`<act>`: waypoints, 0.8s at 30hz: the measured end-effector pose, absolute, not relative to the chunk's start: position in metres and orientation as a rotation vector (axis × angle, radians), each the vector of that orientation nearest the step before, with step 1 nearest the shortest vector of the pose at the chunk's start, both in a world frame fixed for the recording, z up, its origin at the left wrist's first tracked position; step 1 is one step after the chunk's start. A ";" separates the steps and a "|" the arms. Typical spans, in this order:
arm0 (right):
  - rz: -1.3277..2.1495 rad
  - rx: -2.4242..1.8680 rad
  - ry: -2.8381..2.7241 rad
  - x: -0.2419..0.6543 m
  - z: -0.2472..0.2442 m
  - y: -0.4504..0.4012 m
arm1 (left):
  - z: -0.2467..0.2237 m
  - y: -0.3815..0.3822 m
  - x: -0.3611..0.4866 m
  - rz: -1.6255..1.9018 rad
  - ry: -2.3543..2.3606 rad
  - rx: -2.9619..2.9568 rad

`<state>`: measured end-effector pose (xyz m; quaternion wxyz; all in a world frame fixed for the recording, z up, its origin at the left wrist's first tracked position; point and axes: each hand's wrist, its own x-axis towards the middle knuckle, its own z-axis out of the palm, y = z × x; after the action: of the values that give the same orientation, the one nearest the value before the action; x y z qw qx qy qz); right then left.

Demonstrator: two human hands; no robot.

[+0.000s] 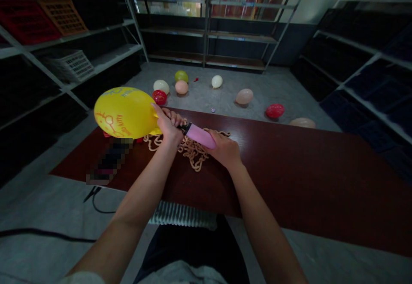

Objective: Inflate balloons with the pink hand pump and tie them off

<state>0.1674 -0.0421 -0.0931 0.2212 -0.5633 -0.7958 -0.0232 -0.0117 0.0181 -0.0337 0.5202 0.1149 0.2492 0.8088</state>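
Item 1: yellow balloon (127, 112), qty 1, inflated, bearing printed lettering & line drawings. Loc.: hanging above the L part of the brown table (289, 168), its neck end pointing toward the wearer's left hand (169, 125).

Item 2: pink tube (201, 136), qty 1, prob. a hand pump, w/ black end (186, 127) facing the balloon. Loc.: slanting above the table, spanning the gap betw. both hands.

Left hand: closing round the neck area & black end, fingers curling over the top; exact pinch hiding under the fingers. Right hand (227, 146): wrapping the near end of the pink tube, gripping firmly by the look of it.

Handling (est.): balloon prob. weighing next to nothing, giving under light pressure, staying thin-skinned — nails & sharp edges posing a burst risk. Best hold: neck, pinching snug; the round body offering only a slick, rolling surface. Tube looking stiff, smooth, fairly light; barrel giving a full-hand grip.

Adjacent: tan cord-like coils (197, 160), loose, lying under the tube; dark pixelated item (111, 161), unident., lying nr the table's L edge. Floor stock: assorted balloons, incl. red balloon (274, 111) & white balloon (216, 81), resting beyond the table.
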 end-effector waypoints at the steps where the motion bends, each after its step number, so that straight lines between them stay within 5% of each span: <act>1: -0.079 -1.556 -2.197 0.167 -0.093 -0.042 | -0.033 0.017 -0.012 1.932 0.577 0.270; 24: -0.457 -1.856 -2.000 0.231 -0.081 -0.037 | -0.016 0.020 -0.052 2.086 0.586 0.124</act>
<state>0.2311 -0.0373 -0.0811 0.1864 -0.6592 -0.7102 -0.1622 -0.0517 0.0196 -0.0157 0.4666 0.0506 0.2387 0.8501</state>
